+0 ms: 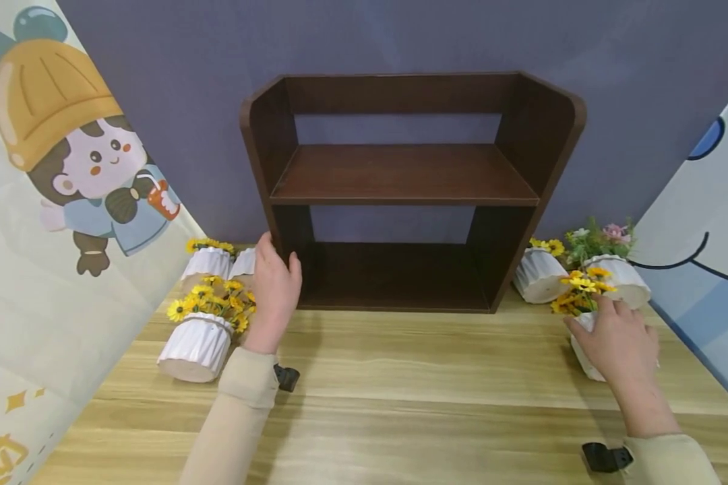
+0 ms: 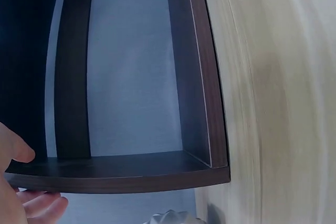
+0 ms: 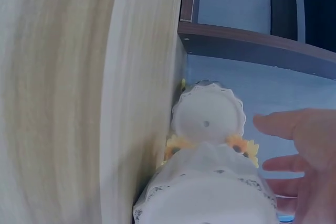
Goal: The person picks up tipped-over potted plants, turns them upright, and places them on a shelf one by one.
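A dark blue-grey wall (image 1: 364, 34) fills the far side of my head view, and a pale wood-grain table (image 1: 400, 391) spreads across the near side. On the left hangs a white printed sheet (image 1: 12, 269) with a cartoon figure in a yellow cap; on the right I have a second printed sheet (image 1: 716, 236).

The biggest object is the dark brown two-tier shelf (image 1: 406, 172), standing upright on the table's far middle. My left hand (image 1: 275, 289) holds its left side panel, thumb on the inner face and fingers outside, as my left wrist view shows.

My right hand (image 1: 621, 347) is wide, thumb and fingers spread above the near right pot (image 3: 205, 198); I cannot tell whether they touch it. That white pot lies on its side, base towards me, just nearer than two others: the pink-flowered pot (image 1: 621, 276) and, left of it, the far right pot (image 1: 540, 273).

Left of the shelf are three more white pots, the near left pot (image 1: 195, 347) with yellow flowers, the far left pot (image 1: 208, 263), and the half-hidden pot (image 1: 243, 263) behind my left hand.

Smallest is the black wrist device (image 1: 287, 377) at my left cuff.
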